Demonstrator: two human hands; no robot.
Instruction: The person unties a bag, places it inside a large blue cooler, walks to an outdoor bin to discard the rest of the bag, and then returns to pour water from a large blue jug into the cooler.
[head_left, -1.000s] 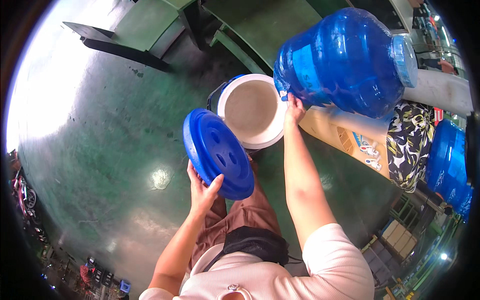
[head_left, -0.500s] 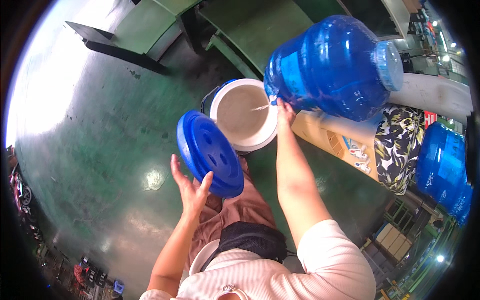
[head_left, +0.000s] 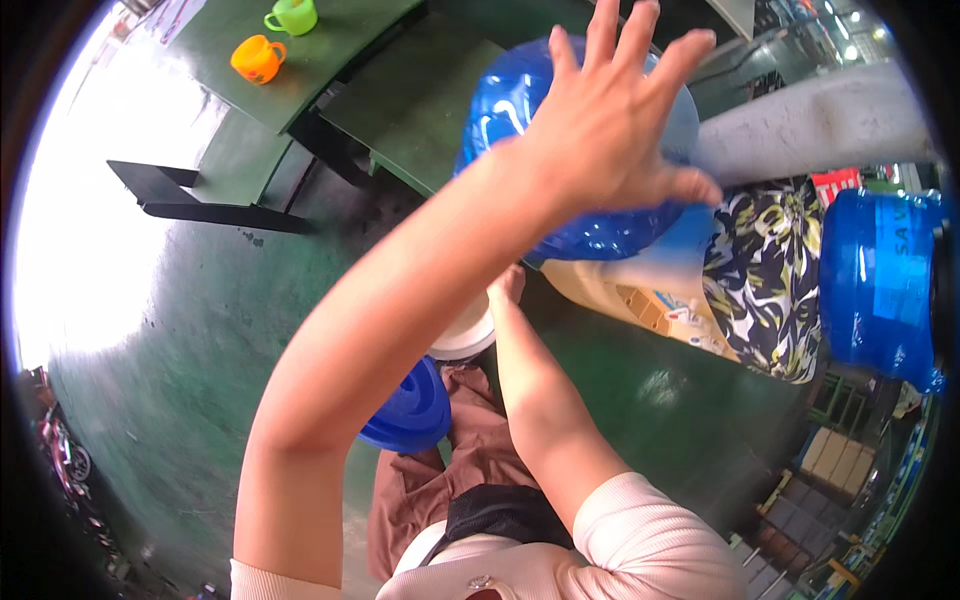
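Lifted from the blue lid (head_left: 415,412) it was touching a half-second ago, the left hand (head_left: 615,120) now reaches across the blue jug (head_left: 610,236), fingers splayed and grasping nothing; whether the palm touches it cannot be told. Below, the right hand (head_left: 508,284) is at the jug's lower end, near the white rim of the bucket (head_left: 466,338); its grip cannot be made out behind the left forearm. Just beside the bucket, the lid is near the brown trousers. To the right spread a tan panel (head_left: 600,290), a patterned cloth (head_left: 765,285) and a second jug (head_left: 875,290), with a grey tube (head_left: 820,122) above. Orange (head_left: 258,60) and green (head_left: 292,15) mugs stand on a dark green table (head_left: 335,45). Green floor (head_left: 220,340), glossy and spotted, runs toward glaring light; cartons (head_left: 838,462) sit at lower right.
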